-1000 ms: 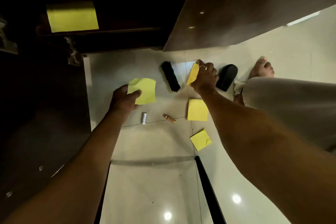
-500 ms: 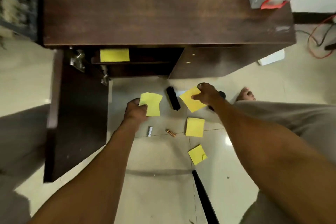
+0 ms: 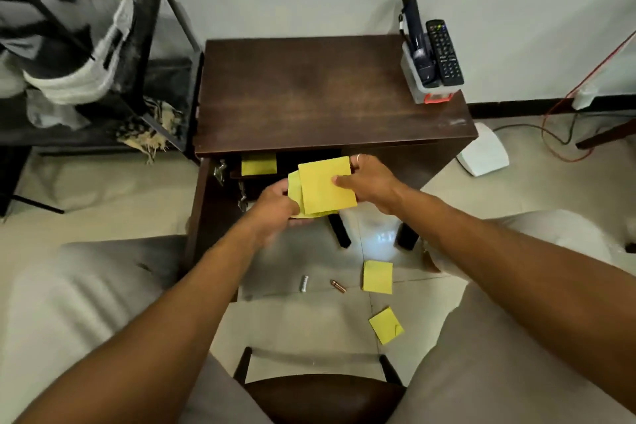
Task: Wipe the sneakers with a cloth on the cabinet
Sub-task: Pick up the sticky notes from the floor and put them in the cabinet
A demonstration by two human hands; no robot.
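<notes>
My right hand (image 3: 370,182) pinches a flat yellow cloth (image 3: 327,184) by its right edge. My left hand (image 3: 275,205) grips a second yellow cloth (image 3: 293,188) that lies partly under the first. Both cloths are held together in front of the dark wooden cabinet (image 3: 327,93), just below its top edge. A black and white sneaker (image 3: 69,31) sits on a black rack at the upper left. Another yellow cloth (image 3: 258,163) lies inside the open cabinet.
On the floor lie a black brush (image 3: 340,234), two yellow cloths (image 3: 377,276) (image 3: 386,325), a small white tube (image 3: 304,283) and a copper-coloured tube (image 3: 338,286). A tub with remotes (image 3: 430,55) stands on the cabinet's right corner. The cabinet door (image 3: 206,213) hangs open at left. A chair seat (image 3: 320,396) is below me.
My view has risen from the floor to the cabinet top. Both hands have lifted their yellow cloths off the floor and brought them together in front of the cabinet.
</notes>
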